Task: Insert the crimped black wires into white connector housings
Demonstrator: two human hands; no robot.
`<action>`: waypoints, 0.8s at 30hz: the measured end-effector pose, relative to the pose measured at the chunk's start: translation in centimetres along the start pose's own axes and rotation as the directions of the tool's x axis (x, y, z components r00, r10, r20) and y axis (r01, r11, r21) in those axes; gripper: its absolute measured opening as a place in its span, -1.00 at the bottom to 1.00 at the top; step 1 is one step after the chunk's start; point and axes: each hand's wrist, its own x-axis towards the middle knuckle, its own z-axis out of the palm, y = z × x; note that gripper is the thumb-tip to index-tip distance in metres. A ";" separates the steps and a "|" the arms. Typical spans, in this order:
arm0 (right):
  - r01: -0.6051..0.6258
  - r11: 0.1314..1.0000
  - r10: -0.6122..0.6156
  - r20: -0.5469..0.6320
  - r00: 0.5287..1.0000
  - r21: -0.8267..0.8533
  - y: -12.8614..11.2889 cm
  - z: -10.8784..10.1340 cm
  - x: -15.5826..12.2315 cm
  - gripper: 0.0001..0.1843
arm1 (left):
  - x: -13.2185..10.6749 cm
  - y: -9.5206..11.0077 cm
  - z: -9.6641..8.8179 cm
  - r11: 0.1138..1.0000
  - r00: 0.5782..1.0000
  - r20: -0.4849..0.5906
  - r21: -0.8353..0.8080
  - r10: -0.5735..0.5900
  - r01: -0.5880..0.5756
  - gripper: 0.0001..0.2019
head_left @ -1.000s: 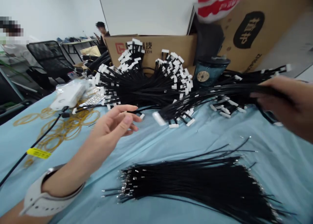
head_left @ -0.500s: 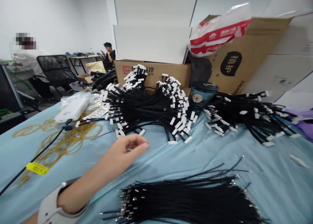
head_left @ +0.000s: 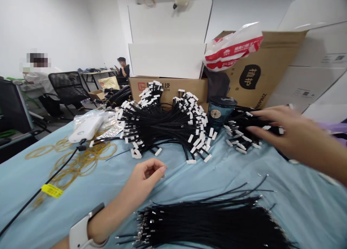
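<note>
Across the blue cloth (head_left: pixel 189 176) that covered the table, and in front of the cardboard boxes (head_left: pixel 252 75) at its far edge, lay three lots of black wire. The biggest was the middle heap (head_left: pixel 165 122), its leads ending in white plugs that fanned out in all directions. Nearest the camera lay the near bundle (head_left: pixel 211 223), leads lying side by side with bare metal tips and no plugs. The right heap (head_left: pixel 238 133), also plugged, sat just beside a teal cup (head_left: pixel 221 111). The right hand (head_left: pixel 282 129) lay over that right heap with its fingers spread and flat on the wires, slightly blurred and closed around nothing. The left hand (head_left: pixel 146 174) hovered low over bare cloth between the middle heap and the near bundle, loosely curled, thumb close to the forefinger, with nothing visible between them. The work in hand looked like handling the plugged leads on the right. Lifting any of them would call for the spread fingers to close around the wires themselves, without snagging neighbouring plugs or knocking the cup.
</note>
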 end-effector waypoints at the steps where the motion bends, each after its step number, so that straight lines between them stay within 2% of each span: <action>1: 0.059 0.998 -0.061 0.037 0.997 0.031 -1.7 1.5 0.9 -0.63 | -0.1 0.0 -0.1 1.000 1.000 -0.015 -0.011 0.000 0.000 -0.77; 3: 0.152 0.984 -0.160 0.084 0.984 0.088 -5.1 4.4 2.6 -0.64 | -0.1 -0.3 -0.3 0.999 0.999 -0.046 -0.032 -0.007 0.005 -0.77; 5: 0.183 0.976 -0.194 0.097 0.976 0.115 -7.5 6.6 4.0 -0.69 | 0.0 -0.6 -0.5 0.999 0.997 -0.070 -0.051 -0.017 0.013 -0.77; 8: 0.157 0.973 -0.172 0.080 0.982 0.167 -8.7 7.9 5.5 -0.83 | 0.0 -1.1 -0.5 0.997 0.996 -0.079 -0.070 -0.027 0.022 -0.78; 12: 0.097 0.944 -0.100 -0.007 0.995 0.314 -8.5 6.6 6.3 -0.84 | -0.3 -1.4 -0.4 0.997 0.997 -0.070 -0.078 -0.036 0.031 -0.79; 16: 0.000 0.845 0.106 -0.168 0.980 0.534 -8.8 4.4 6.2 -0.86 | -0.4 -1.3 -0.5 0.994 0.995 -0.078 -0.097 -0.058 0.050 -0.79; 20: -0.029 0.673 0.332 -0.266 0.905 0.740 -9.5 1.7 5.7 -0.86 | -0.3 -1.0 -0.5 0.989 0.992 -0.099 -0.132 -0.081 0.068 -0.75; 24: -0.014 0.558 0.509 -0.329 0.795 0.830 -9.6 -0.9 4.4 -0.86 | -0.5 -0.3 -0.3 0.955 0.987 -0.100 -0.283 -0.128 0.095 -0.54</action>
